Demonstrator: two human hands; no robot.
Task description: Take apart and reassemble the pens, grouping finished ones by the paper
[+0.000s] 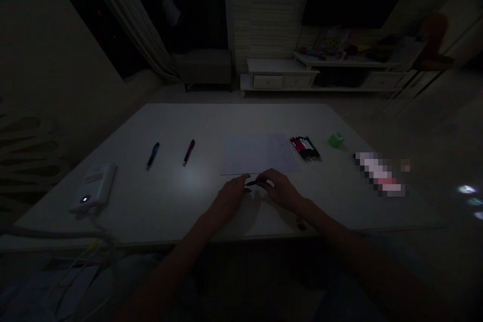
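Observation:
My right hand pinches a thin dark pen-like piece between thumb and fingers, just above the table near the paper's lower edge. Close to its left end is my left hand, with its fingers bent together. What the left hand grips is mostly hidden, and the dim light blurs the details. Just beyond both hands lies a sheet of paper, with lines of writing on its right part.
A row of several pens lies right of the paper, near a green object and a pixelated item. Leftward are a purple-black pen, a blue-black pen and a white device with a cable. All rest on the white table.

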